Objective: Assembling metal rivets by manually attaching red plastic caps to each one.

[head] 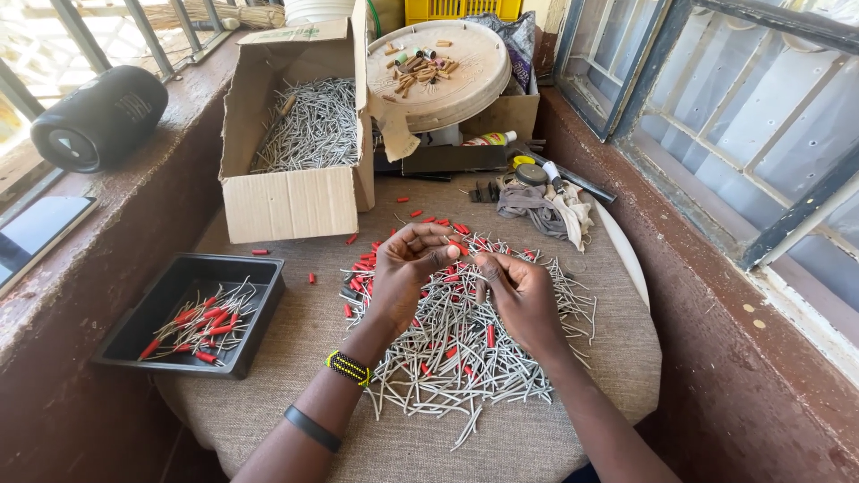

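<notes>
Both my hands meet over a heap of thin grey metal pins (465,358) mixed with small red sleeves (362,266) on a cloth-covered round table (617,349). My left hand (403,277) pinches a small red sleeve (458,249) at its fingertips. My right hand (519,295) pinches a grey pin whose tip meets that sleeve. Two bands, one beaded yellow and black, one plain black, are on my left forearm.
A black tray (179,273) at the left holds pins fitted with red sleeves. A cardboard box (291,201) of grey pins stands behind. A black cylindrical speaker (98,116) and a phone (36,233) lie on the left sill. A cloth rag (546,206) and round lid (474,85) sit behind.
</notes>
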